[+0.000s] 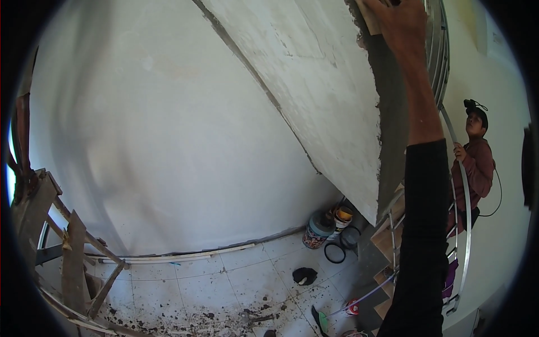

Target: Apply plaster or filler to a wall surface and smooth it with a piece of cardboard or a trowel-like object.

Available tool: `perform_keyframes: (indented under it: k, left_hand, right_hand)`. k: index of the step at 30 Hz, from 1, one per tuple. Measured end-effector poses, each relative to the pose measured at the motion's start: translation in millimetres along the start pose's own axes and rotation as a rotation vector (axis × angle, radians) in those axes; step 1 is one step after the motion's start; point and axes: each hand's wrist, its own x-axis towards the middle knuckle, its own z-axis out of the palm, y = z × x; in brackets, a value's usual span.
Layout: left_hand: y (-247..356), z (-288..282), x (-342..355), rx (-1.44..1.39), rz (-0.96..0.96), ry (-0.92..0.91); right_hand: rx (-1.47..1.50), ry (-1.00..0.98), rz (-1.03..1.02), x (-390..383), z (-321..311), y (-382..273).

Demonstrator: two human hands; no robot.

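My right hand (pixel 401 25) reaches up at the top edge, its arm in a black sleeve (pixel 424 224). The fingers are bent around a flat, tan, wood-like piece (pixel 369 19), partly cut off by the edge of the view. That piece lies against the side of the sloping staircase underside, at a strip of dark grey mortar (pixel 391 106). Beside the strip, the pale plastered slope (pixel 331 95) has a ragged edge. My left hand is not in view.
A person (pixel 477 163) stands on the right by a metal railing (pixel 466 208), one hand on it. Buckets (pixel 318 230) stand below the slope. Wooden scaffolding (pixel 76 253) is at left. Mortar lumps and a black cloth-like thing (pixel 304 276) lie on the tiled floor (pixel 241 281).
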Motion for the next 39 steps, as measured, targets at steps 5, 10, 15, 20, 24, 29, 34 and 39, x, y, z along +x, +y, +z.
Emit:
perform_keyframes:
  k: [5,10,15,20,24,29,34,39]
  left_hand:
    - [-4.1,27.7,7.7,0.027,-0.215,-0.051]
    - [-9.7,31.5,1.5,0.127,-0.197,-0.143]
    - [-7.1,50.2,0.4,-0.044,-0.026,0.117]
    - [-4.2,54.2,-5.7,0.050,-0.087,0.018]
    - [-4.8,54.7,-12.4,0.032,-0.024,0.070]
    - [3.1,46.8,-4.8,-0.565,-0.274,0.138]
    - [-3.0,41.7,-20.8,0.109,-0.138,0.063]
    - [4.2,39.9,-21.1,-0.452,-0.600,-0.046]
  right_hand:
    - [0.041,-0.039,0.019,-0.3,-15.1,27.1]
    - [-0.024,-0.040,-0.067,5.0,-11.6,13.3]
    - [0.006,-0.037,-0.059,4.0,-4.5,7.5]
    - [0.000,-0.019,0.004,5.8,-10.6,14.0]
    - [-0.030,-0.048,0.007,-1.8,-5.2,0.9]
    - [-0.005,-0.116,0.074,-9.2,-19.7,21.9]
    - [0.020,-0.272,-0.186,1.9,-36.7,29.0]
    - [-0.018,-0.300,-0.350,13.1,-38.7,63.4]
